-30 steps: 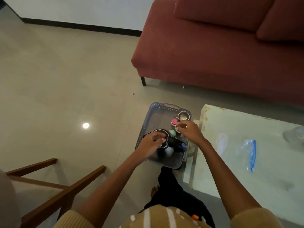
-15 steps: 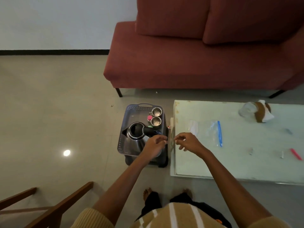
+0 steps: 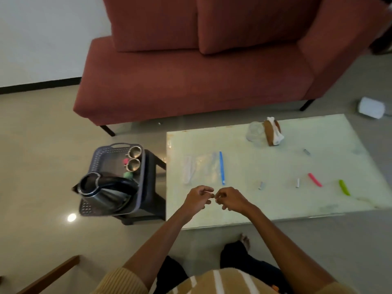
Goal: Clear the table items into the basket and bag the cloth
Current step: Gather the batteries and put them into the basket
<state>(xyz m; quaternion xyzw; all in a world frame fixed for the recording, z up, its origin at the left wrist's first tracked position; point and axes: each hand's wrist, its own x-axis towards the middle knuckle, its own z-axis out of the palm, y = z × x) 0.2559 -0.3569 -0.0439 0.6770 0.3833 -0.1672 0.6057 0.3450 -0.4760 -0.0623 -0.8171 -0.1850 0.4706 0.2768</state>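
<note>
My left hand [image 3: 198, 197] and my right hand [image 3: 230, 198] hover close together over the near left part of the pale table [image 3: 275, 211], fingers loosely curled, nothing visible in them. Just beyond them lies a clear zip bag [image 3: 203, 164] with a blue seal strip. The brown and white cloth [image 3: 273, 132] sits bunched at the table's far side beside a clear plastic piece [image 3: 254, 132]. A pink clip [image 3: 315, 179], a green clip [image 3: 344, 187] and small grey bits [image 3: 261, 185] lie to the right. The grey basket [image 3: 99, 153], left of the table, holds a kettle [image 3: 101, 192] and two steel cups [image 3: 134, 158].
The basket rests on a dark stool [image 3: 154, 187] against the table's left edge. A red sofa [image 3: 191, 81] runs behind the table. A white object [image 3: 371, 108] lies on the floor at far right. A wooden chair arm [image 3: 48, 276] shows at lower left.
Both hands have left the basket and moved right, over the table. The kettle and cups stay in the basket. The view has swung right, showing more of the table.
</note>
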